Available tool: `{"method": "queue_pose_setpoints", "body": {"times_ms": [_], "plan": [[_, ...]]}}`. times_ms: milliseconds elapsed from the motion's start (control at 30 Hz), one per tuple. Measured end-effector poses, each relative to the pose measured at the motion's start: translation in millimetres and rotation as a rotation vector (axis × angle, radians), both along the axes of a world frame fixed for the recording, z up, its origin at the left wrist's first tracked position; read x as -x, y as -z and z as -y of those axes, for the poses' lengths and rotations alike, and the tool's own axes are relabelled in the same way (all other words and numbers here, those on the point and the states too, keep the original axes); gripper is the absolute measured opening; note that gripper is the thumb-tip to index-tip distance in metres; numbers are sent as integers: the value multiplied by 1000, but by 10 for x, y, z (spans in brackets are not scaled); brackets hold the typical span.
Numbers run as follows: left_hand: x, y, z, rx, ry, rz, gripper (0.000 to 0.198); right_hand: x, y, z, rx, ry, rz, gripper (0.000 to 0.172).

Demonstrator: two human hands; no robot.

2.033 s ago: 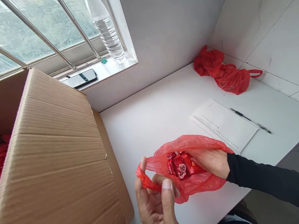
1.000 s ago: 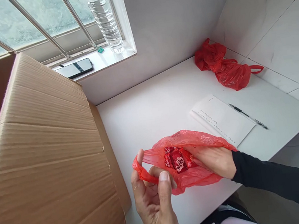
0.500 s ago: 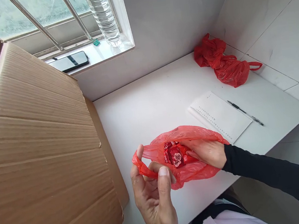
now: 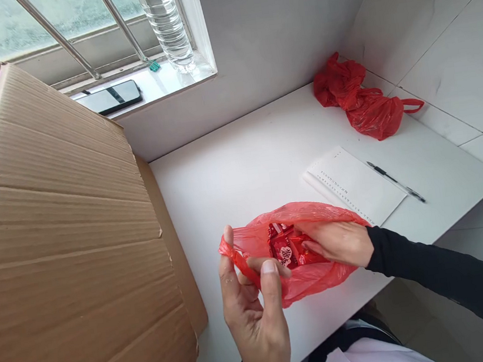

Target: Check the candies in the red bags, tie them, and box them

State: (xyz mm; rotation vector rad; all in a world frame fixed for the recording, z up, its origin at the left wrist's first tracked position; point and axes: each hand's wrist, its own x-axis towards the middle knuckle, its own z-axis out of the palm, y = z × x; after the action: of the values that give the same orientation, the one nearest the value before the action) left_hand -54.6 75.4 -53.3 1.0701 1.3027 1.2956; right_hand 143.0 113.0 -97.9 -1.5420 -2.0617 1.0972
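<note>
A thin red plastic bag (image 4: 313, 290) is spread open over the table's front part. One of its handles loops over the fingers of my left hand (image 4: 256, 312), which are bent around it with the thumb close by. My right hand (image 4: 341, 242) reaches into the bag's mouth from the right, its fingers curled against an orange-red packet (image 4: 316, 254); some fingertips are hidden. Beside these fingers inside the bag lies a dark red wrapped packet (image 4: 285, 252) with a pale heart-shaped print.
A large cardboard box (image 4: 73, 256) stands at the left. On the white table (image 4: 223, 177) are a paper pad (image 4: 353, 184), a pen (image 4: 395, 181) and bunched red bags (image 4: 369, 105). A phone (image 4: 117, 97) and a water bottle (image 4: 166, 30) occupy the windowsill.
My left hand has shifted slightly right with the bag handle. My right hand has drawn a little to the right inside the bag, and more of the orange-red packet shows.
</note>
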Motion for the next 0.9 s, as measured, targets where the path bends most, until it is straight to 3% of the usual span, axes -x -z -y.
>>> {"method": "queue_pose_setpoints", "body": {"times_ms": [67,133,200,300,433,567,900], "plan": [[-15,56,-14,30,25,-139,69,-47,34,2,5,-17,118,16],[-31,129,-35,23,54,-302,71,-64,1,-25,37,-17,185,26],[-48,205,-57,-5,99,-449,70,-56,-80,-70,71,-3,211,37],[-73,295,-86,-1,177,-568,65,-25,-223,-133,102,8,167,38],[-92,334,-117,90,238,-514,68,5,-323,-158,116,31,85,40],[-96,319,-135,58,255,-385,70,8,-320,-157,158,63,91,39],[-70,336,-142,204,172,-208,77,13,-328,-173,220,97,20,32]]}}
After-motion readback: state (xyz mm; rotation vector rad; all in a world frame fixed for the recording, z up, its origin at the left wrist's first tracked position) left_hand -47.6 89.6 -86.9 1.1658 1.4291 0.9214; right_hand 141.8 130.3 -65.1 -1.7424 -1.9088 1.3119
